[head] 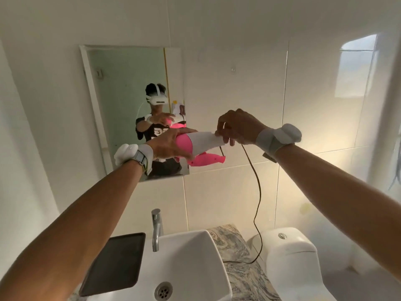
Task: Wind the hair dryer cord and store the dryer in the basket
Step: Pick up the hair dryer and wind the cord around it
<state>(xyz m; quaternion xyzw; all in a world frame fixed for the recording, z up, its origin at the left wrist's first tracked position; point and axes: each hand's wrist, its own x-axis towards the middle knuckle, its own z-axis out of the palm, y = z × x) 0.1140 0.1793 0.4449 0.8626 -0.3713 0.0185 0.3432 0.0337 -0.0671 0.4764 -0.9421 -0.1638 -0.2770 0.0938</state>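
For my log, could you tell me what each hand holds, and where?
Left hand holds the hair dryer by its pink body; right hand pinches the cord at the white nozzle.

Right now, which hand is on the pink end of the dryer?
The left hand wraps the pink rear of the hair dryer; the right hand pinches the cord at the white nozzle end.

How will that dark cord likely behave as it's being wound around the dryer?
The cord looks thin and floppy: it sags in loose curves toward the counter. It probably slips off the smooth hair dryer unless the right hand keeps tension.
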